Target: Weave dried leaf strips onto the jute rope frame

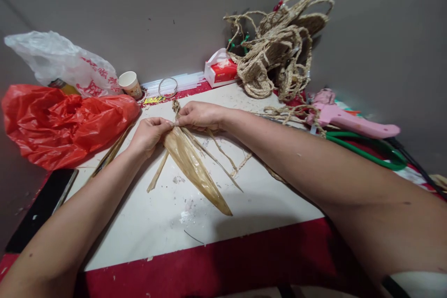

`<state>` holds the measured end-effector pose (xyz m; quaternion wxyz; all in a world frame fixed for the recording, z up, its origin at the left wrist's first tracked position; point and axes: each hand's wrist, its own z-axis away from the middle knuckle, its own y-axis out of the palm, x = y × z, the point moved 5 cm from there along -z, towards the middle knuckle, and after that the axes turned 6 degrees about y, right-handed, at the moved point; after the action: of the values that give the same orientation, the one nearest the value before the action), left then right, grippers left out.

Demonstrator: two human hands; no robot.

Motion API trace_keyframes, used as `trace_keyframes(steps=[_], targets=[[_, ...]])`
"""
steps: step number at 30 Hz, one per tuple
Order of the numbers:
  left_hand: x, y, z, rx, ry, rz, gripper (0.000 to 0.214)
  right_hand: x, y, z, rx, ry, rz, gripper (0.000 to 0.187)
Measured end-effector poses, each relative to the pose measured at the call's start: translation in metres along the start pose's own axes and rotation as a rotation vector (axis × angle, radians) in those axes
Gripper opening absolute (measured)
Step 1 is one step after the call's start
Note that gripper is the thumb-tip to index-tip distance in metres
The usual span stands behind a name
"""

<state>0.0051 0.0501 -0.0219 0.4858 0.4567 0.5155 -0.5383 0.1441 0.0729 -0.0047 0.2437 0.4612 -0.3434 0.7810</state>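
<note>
A wide, shiny tan dried leaf (195, 167) spreads toward me over the white board. My left hand (148, 135) is closed in a pinch on the leaf's gathered upper end. Right beside it, my right hand (197, 115) also pinches at that end, its fingers close to the left thumb. A small knotted brown tip (175, 106) pokes up above the fingers. Narrow strips of the same dry material hang out around the leaf, one strip (159, 172) to the left and several to the right. The exact grip under the fingers is hidden.
The white board (157, 237) lies on a red cloth (209, 267). Leftward are a red plastic bag (70, 125), a phone (42, 209) and a paper cup (130, 84). Behind stand a tissue box (221, 72) and a braided rope pile (279, 51). A pink glue gun (352, 118) and green-handled scissors (366, 149) lie right.
</note>
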Motion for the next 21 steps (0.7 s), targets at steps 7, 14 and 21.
trace_keyframes(steps=[7,14,21], targets=[[-0.006,0.005,0.004,0.006,0.082,-0.07,0.021,-0.002,0.0,-0.004,-0.049,-0.009,0.026,0.029],[-0.033,0.002,0.02,0.018,0.229,-0.024,0.021,-0.004,-0.001,-0.006,-0.036,0.017,-0.008,0.028],[-0.096,-0.038,0.051,-0.021,0.185,0.137,0.016,-0.003,0.0,-0.004,-0.03,0.032,-0.026,0.027]])
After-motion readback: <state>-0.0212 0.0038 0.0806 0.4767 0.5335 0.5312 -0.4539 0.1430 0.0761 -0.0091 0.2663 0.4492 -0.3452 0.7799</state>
